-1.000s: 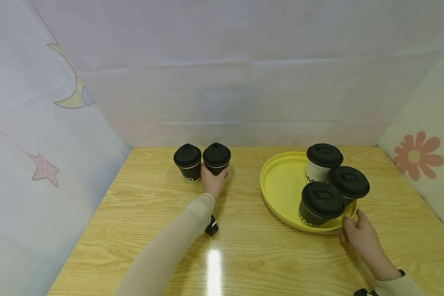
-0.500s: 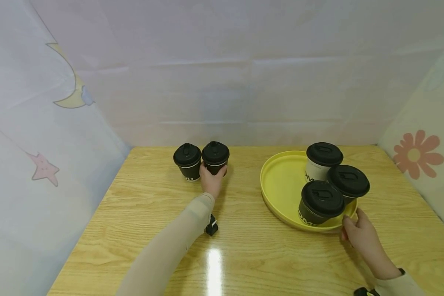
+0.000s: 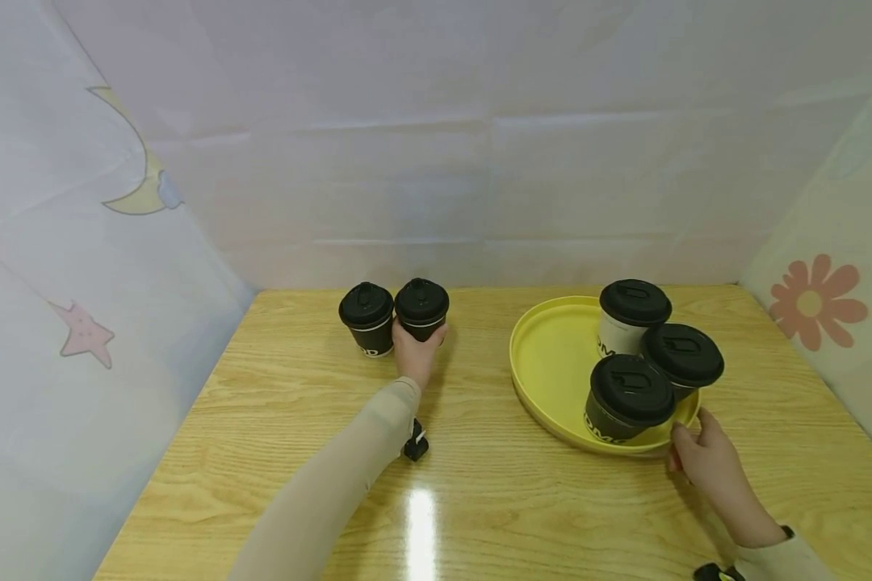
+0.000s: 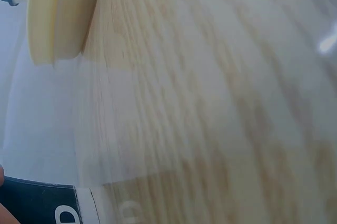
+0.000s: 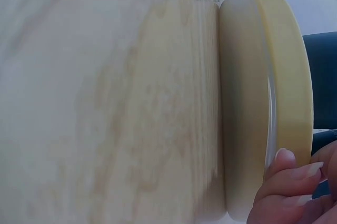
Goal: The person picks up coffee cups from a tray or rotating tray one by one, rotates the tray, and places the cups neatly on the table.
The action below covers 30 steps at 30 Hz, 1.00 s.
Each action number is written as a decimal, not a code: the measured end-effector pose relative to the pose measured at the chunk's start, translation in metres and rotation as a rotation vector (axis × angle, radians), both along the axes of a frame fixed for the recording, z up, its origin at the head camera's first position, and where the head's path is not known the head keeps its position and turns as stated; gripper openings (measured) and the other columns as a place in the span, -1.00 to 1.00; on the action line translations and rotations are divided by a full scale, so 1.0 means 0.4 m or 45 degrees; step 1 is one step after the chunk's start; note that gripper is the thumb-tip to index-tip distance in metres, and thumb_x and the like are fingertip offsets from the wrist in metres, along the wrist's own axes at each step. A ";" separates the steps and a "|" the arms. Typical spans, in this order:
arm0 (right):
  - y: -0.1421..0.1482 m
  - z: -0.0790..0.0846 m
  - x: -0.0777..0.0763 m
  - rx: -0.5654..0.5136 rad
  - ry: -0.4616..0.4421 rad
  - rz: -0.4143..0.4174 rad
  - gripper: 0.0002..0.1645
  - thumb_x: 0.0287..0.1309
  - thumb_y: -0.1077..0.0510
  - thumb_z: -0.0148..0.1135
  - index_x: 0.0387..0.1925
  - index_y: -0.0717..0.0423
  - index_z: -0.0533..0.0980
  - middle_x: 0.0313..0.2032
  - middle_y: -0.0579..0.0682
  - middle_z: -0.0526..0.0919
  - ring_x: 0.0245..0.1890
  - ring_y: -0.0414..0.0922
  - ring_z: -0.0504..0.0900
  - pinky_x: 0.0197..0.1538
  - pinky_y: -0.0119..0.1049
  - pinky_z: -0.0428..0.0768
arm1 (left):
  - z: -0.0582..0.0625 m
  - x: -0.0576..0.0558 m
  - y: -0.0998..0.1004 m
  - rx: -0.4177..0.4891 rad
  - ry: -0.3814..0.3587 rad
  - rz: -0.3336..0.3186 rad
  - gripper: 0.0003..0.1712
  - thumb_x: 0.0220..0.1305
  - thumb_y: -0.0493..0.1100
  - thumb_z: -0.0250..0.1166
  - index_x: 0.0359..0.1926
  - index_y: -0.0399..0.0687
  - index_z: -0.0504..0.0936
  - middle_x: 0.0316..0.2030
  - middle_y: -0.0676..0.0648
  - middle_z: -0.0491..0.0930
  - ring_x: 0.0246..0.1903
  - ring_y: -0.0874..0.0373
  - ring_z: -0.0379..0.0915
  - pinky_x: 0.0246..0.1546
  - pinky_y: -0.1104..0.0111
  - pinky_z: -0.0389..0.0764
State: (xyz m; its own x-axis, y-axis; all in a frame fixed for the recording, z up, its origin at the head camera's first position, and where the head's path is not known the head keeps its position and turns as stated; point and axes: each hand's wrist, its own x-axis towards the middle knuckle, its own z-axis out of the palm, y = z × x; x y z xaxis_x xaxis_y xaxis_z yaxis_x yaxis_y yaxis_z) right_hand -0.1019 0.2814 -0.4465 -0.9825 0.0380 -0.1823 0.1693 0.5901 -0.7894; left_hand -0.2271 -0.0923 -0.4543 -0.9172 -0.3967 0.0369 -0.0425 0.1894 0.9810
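Observation:
My left hand [image 3: 417,353] grips a black paper coffee cup [image 3: 423,300] with a black lid, fingers and thumb round its side. A second black lidded cup [image 3: 366,316] stands upright just to its left. In the left wrist view, part of a dark cup [image 4: 39,200] with a white letter shows at the lower corner. My right hand [image 3: 710,457] holds the near right rim of a round yellow tray [image 3: 552,363], its fingers [image 5: 287,182] curled at the edge. On the tray stand a white cup [image 3: 618,334] and two dark cups [image 3: 628,403], all with black lids.
The wooden table [image 3: 494,500] reaches back to a pale fabric backdrop [image 3: 436,161], with printed cloth along both sides. A small black device [image 3: 416,444] shows beside the left forearm, another [image 3: 718,573] by the right wrist.

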 end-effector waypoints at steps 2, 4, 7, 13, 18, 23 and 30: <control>-0.001 0.000 0.000 0.000 -0.008 -0.001 -0.23 0.47 0.11 -0.41 0.32 0.69 -0.36 -0.68 -0.01 0.49 -0.77 -0.19 0.32 -0.66 -0.30 0.37 | -0.002 0.002 0.000 -0.013 -0.009 0.003 0.05 0.16 -0.13 0.44 0.44 -0.37 -0.03 0.36 -0.35 0.12 0.36 -0.19 0.07 0.35 0.02 0.14; 0.000 -0.001 -0.001 0.000 -0.015 0.003 -0.24 0.48 0.10 -0.41 0.32 0.68 -0.32 -0.68 -0.01 0.49 -0.77 -0.19 0.32 -0.66 -0.30 0.37 | -0.005 0.004 -0.001 -0.023 -0.031 0.001 0.04 0.18 -0.12 0.43 0.44 -0.37 -0.04 0.38 -0.36 0.10 0.37 -0.19 0.06 0.35 0.03 0.14; 0.002 -0.001 -0.002 0.004 -0.015 0.010 -0.27 0.49 0.09 -0.42 0.30 0.68 -0.26 -0.67 0.00 0.49 -0.76 -0.18 0.32 -0.67 -0.30 0.37 | -0.008 0.011 -0.006 -0.032 -0.063 -0.007 0.06 0.19 -0.09 0.42 0.45 -0.40 -0.06 0.40 -0.37 0.04 0.39 -0.20 0.00 0.36 0.04 0.12; 0.002 0.000 -0.002 0.019 -0.016 0.003 -0.23 0.49 0.08 -0.42 0.31 0.70 -0.32 -0.67 -0.01 0.49 -0.76 -0.18 0.33 -0.65 -0.30 0.37 | -0.005 0.040 -0.026 0.013 -0.094 -0.056 0.10 0.22 -0.05 0.40 0.46 -0.41 -0.13 0.44 -0.39 -0.06 0.43 -0.20 -0.13 0.39 0.05 0.03; 0.003 0.000 -0.002 0.016 -0.022 0.007 -0.23 0.49 0.08 -0.43 0.31 0.70 -0.32 -0.68 -0.03 0.48 -0.75 -0.18 0.34 -0.64 -0.30 0.37 | 0.012 0.078 -0.039 0.058 -0.129 -0.095 0.07 0.25 -0.05 0.37 0.46 -0.38 -0.14 0.44 -0.38 -0.09 0.44 -0.20 -0.17 0.39 0.03 0.01; 0.004 -0.001 -0.002 0.015 -0.018 0.005 -0.27 0.48 0.09 -0.42 0.29 0.70 -0.27 -0.68 -0.02 0.48 -0.74 -0.18 0.34 -0.64 -0.30 0.37 | 0.035 0.113 -0.041 0.059 -0.133 -0.127 0.03 0.26 -0.08 0.35 0.45 -0.40 -0.11 0.43 -0.41 -0.07 0.43 -0.22 -0.16 0.39 0.02 0.01; 0.003 -0.002 -0.003 0.019 -0.019 0.004 -0.30 0.48 0.09 -0.42 0.27 0.68 -0.22 -0.68 -0.03 0.48 -0.75 -0.18 0.33 -0.64 -0.30 0.36 | 0.037 0.139 -0.040 0.036 -0.122 -0.154 -0.01 0.26 -0.06 0.35 0.44 -0.39 -0.05 0.42 -0.40 -0.01 0.43 -0.22 -0.12 0.39 0.00 0.00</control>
State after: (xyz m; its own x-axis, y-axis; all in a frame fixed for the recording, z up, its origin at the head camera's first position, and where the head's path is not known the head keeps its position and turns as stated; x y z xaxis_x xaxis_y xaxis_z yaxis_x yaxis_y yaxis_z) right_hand -0.1031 0.2826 -0.4472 -0.9798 0.0374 -0.1963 0.1788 0.6022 -0.7781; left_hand -0.1714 -0.1082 -0.4394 -0.9571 -0.2830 -0.0625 -0.1145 0.1711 0.9786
